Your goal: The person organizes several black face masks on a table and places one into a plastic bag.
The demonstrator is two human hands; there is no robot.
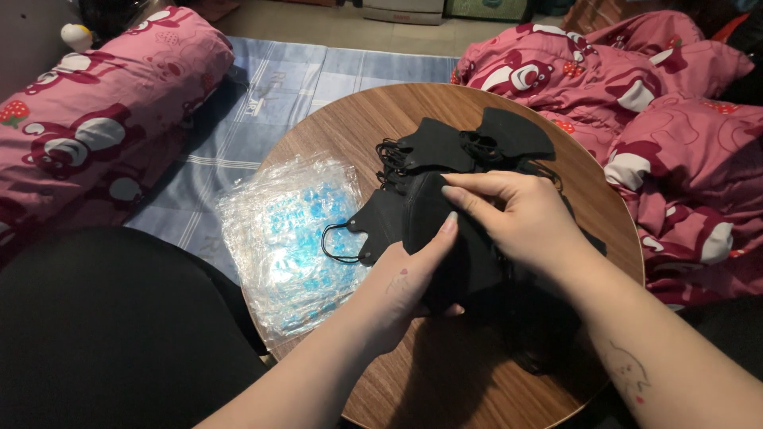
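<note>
A pile of black face masks [469, 147] lies on a round wooden table [358, 119]. Over the middle of the table both my hands hold one black mask [389, 218], its ear loop hanging out to the left. My left hand [409, 286] grips it from below, thumb up along its front. From the right, my right hand [517, 214] pinches the mask's top edge with its fingers.
A stack of clear plastic sleeves with blue print [294, 230] lies on the table's left side. A pink patterned bolster [103, 119] sits at the left, a pink blanket [675, 135] at the right, a blue checked sheet [262, 87] behind.
</note>
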